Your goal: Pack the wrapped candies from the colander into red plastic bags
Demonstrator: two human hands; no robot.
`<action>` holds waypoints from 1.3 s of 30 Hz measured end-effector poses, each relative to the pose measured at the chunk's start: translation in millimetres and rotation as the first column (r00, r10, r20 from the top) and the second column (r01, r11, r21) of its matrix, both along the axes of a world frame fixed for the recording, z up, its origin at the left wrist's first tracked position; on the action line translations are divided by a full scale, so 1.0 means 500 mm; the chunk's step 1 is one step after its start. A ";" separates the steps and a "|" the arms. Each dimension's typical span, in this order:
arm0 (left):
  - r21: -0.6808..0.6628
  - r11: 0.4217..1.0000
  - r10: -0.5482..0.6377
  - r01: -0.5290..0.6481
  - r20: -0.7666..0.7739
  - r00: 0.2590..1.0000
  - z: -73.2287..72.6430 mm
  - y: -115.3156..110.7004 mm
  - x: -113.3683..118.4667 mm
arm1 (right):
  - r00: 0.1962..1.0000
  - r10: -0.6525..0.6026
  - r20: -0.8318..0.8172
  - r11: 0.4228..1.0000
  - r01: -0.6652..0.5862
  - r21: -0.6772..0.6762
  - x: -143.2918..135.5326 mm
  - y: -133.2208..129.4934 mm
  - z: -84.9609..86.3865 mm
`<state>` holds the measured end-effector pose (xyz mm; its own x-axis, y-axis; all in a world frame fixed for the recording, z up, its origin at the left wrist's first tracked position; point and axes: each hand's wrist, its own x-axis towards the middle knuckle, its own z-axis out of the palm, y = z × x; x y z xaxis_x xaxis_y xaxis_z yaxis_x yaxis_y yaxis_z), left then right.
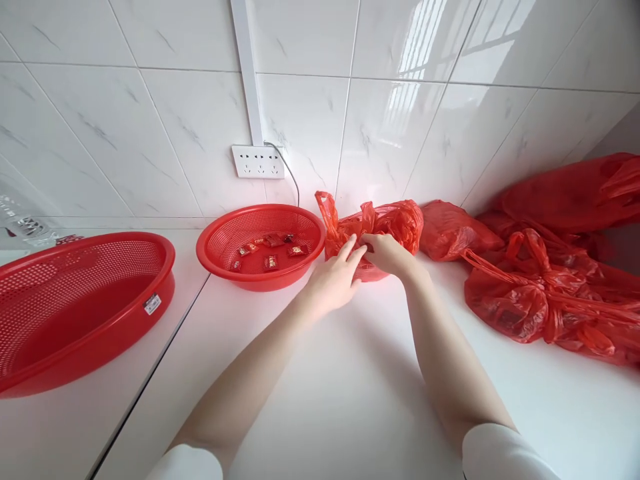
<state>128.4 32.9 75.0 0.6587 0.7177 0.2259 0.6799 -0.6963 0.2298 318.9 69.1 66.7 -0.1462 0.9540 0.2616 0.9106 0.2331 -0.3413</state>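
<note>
Step in hand, as far as I can judge: work at the top of the red bag (406, 227), which sits on the worktop (330, 400) near the wall, just right of the small basket (260, 283) w/ a few packets (271, 263) in it. L hand (333, 283) has fingers extended & slightly apart, tips at the plastic; R hand (387, 255) is bent in at the bag's top, fingers curled, but can't tell if it grips anything. Next move prob. calls for a light pinch on thin plastic, w/ the other hand steadying. Other bags (510, 300) lie to the R, big basket (115, 333) far L.
</note>
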 end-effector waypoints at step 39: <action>-0.059 0.994 0.102 -0.087 0.337 0.936 -0.008 0.058 -0.025 | 0.968 -0.121 -0.218 0.920 0.192 0.342 -0.043 0.016 -0.019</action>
<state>115.8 61.9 71.1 0.4771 0.7867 0.3917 0.6183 -0.6172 0.4866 297.4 77.0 57.0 0.0832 0.7979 0.5970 0.8720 0.2317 -0.4312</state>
